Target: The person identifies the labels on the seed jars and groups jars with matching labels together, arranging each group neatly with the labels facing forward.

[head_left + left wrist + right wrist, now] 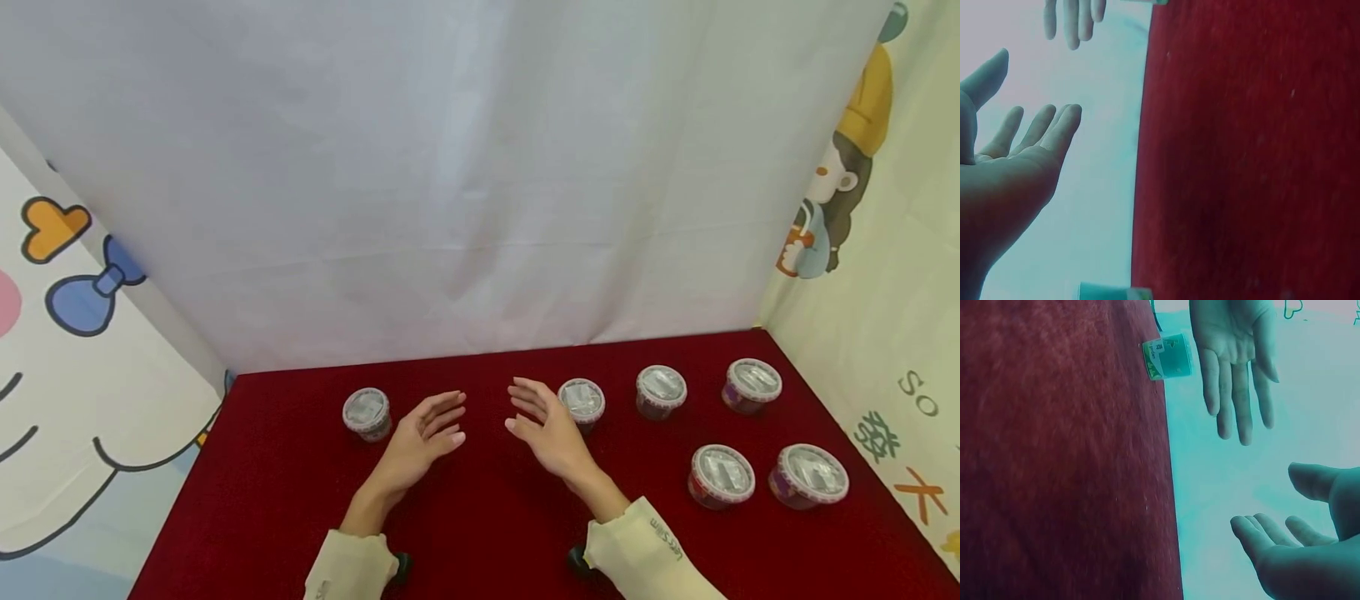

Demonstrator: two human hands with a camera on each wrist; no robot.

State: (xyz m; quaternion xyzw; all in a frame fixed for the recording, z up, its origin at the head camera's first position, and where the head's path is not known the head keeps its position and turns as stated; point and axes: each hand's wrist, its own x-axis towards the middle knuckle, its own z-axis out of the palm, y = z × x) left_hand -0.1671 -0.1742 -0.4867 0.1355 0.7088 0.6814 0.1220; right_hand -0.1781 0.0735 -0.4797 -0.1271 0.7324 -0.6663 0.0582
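Note:
My left hand (420, 442) is held over the middle of the red table (480, 533), its fingers relaxed and nothing in it. Facing it across a gap, my right hand (552, 429) has loosely bent fingers and is likewise without any object. Just left of the left hand stands a small round tub (367, 414) with a clear lid. Another lidded tub (581, 402) sits right behind the right hand, which overlaps it a little in the head view. In the right wrist view, the left hand (1235, 362) appears palm side on, with a tub (1167, 357) beyond it.
More lidded tubs stand on the right: one (661, 392) at the back, one (752, 385) near the far right corner, and two nearer ones, a red-sided tub (721, 477) and a purple-sided tub (809, 477). A white curtain (450, 208) hangs behind the table; printed cloths flank both sides.

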